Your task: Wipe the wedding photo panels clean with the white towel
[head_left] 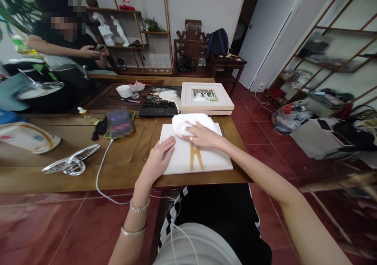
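On the wooden table in front of me lies a white rectangular board (179, 163) with a yellow A-shaped piece (195, 157) on its face. My left hand (160, 155) rests flat along the board's left side, fingers stretched out beside some small dark marks. A fluffy white cloth (181, 124) covers the board's far edge. My right hand (203, 134) presses down on this cloth with its fingers around part of it. Just beyond the cloth are a pale framed picture (228, 101) and a dark photo panel (160, 110).
At the left of the table (118, 178) are a silver metal ornament (73, 161), a soft plastic pack (28, 137), a dropper bottle (87, 115) and a white cable (100, 170). A white bowl (123, 91) stands farther back. Another person (67, 41) holds a phone across the table.
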The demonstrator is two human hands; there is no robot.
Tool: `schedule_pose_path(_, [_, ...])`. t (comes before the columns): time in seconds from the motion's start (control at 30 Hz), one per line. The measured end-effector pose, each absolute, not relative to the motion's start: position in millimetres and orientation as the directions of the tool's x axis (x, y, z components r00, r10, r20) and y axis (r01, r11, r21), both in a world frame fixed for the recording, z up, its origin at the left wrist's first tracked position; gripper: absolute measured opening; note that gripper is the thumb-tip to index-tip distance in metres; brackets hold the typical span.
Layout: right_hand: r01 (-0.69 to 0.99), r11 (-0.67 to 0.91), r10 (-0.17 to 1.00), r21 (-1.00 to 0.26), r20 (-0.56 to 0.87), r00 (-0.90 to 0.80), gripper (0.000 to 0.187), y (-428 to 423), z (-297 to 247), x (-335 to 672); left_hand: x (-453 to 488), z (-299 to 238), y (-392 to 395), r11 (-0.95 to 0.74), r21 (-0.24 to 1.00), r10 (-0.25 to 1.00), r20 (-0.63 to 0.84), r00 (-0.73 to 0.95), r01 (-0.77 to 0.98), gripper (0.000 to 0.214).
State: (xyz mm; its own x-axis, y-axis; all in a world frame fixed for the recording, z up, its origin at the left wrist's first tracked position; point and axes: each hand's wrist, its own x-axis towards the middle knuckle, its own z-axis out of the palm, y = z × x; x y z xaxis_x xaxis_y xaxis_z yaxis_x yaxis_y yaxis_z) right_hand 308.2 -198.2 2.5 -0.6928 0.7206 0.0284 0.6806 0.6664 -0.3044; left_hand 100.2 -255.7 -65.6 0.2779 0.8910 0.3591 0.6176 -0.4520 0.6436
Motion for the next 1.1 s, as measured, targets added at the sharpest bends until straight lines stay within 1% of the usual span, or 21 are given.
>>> schedule_pose_path(0.17, [0.79, 0.527, 0.839, -0.315, 0.044, -0.542, 0.029, -208, 3, 358, 100, -67, -255, -0.451, 0.648, 0.892, 0.351, 0.285, 0.614, 0.034])
schedule_pose_path(0.27, [0.822, 0.475, 0.874, -0.315, 0.06, -0.482, 0.028, -211, -1, 375, 101, -67, -255, -0.449, 0.647, 0.893, 0.348, 0.285, 0.616, 0.035])
schedule_pose_path(0.33, [0.826, 0.474, 0.877, -0.306, 0.076, -0.475, 0.023, -217, -6, 382, 101, -66, -255, -0.451, 0.642, 0.892, 0.352, 0.285, 0.62, 0.035])
schedule_pose_path(0.5, [0.773, 0.576, 0.817, -0.266, 0.145, -0.559, 0.02, -261, -10, 384, 101, -67, -255, -0.449, 0.641, 0.893, 0.355, 0.278, 0.623, 0.035])
schedule_pose_path(0.57, [0.751, 0.596, 0.799, -0.283, 0.116, -0.59, 0.019, -290, -4, 383, 101, -68, -255, -0.451, 0.641, 0.892, 0.355, 0.281, 0.621, 0.035])
schedule_pose_path(0.7, [0.744, 0.591, 0.782, -0.312, -0.003, -0.623, 0.02, -346, 10, 380, 101, -68, -255, -0.455, 0.637, 0.889, 0.362, 0.28, 0.622, 0.035])
schedule_pose_path(0.8, [0.753, 0.575, 0.781, -0.321, -0.059, -0.622, 0.02, -363, 15, 381, 101, -68, -255, -0.456, 0.632, 0.888, 0.362, 0.281, 0.626, 0.035])
schedule_pose_path(0.9, [0.734, 0.582, 0.771, -0.349, -0.051, -0.635, 0.019, -351, 15, 382, 101, -68, -255, -0.462, 0.628, 0.886, 0.368, 0.283, 0.627, 0.034])
schedule_pose_path(1.0, [0.722, 0.587, 0.77, -0.367, -0.024, -0.638, 0.02, -317, 12, 383, 100, -68, -255, -0.461, 0.629, 0.886, 0.369, 0.281, 0.626, 0.034])
schedule_pose_path(1.1, [0.75, 0.555, 0.807, -0.36, 0.015, -0.59, 0.019, -274, 6, 385, 101, -67, -255, -0.453, 0.63, 0.89, 0.361, 0.279, 0.631, 0.034])
